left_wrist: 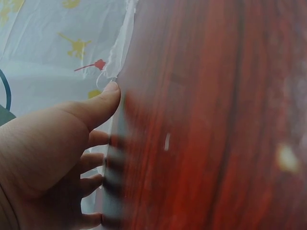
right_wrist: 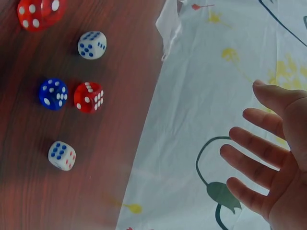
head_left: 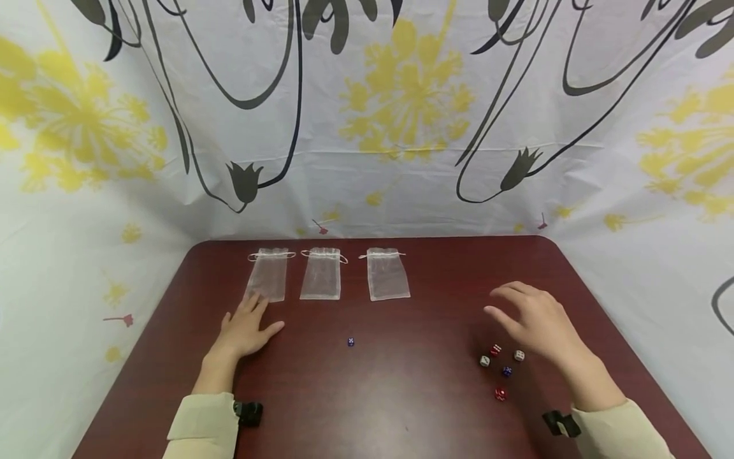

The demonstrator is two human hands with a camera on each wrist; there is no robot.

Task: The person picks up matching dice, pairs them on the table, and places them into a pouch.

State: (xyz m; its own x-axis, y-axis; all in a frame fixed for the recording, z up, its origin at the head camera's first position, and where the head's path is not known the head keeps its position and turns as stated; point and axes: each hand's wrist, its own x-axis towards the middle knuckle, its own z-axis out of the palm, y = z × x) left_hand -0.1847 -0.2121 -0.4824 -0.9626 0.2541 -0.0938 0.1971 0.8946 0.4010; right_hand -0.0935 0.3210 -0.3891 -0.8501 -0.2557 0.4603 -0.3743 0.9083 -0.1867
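Observation:
My left hand [head_left: 245,331] lies with spread fingers at the lower edge of the leftmost sheer white drawstring bag [head_left: 271,275], fingertips overlapping it in the head view. A second such bag [head_left: 321,278] and a third [head_left: 388,278] lie to its right in a row. One blue die [head_left: 351,342] sits mid-table. Over the right side, my right hand [head_left: 539,322] holds nothing, its fingers loosely extended. Just below and left of it are a red die [head_left: 496,350], two white dice [right_wrist: 92,45], a blue die [right_wrist: 53,94] and another red die [head_left: 501,394].
The dark reddish-brown table [head_left: 401,395] has rounded far corners. A white cloth [head_left: 321,127] with yellow and grey plant prints hangs behind it and at both sides. Both wrists wear small black devices [head_left: 250,414] near the pale sleeves [head_left: 201,421].

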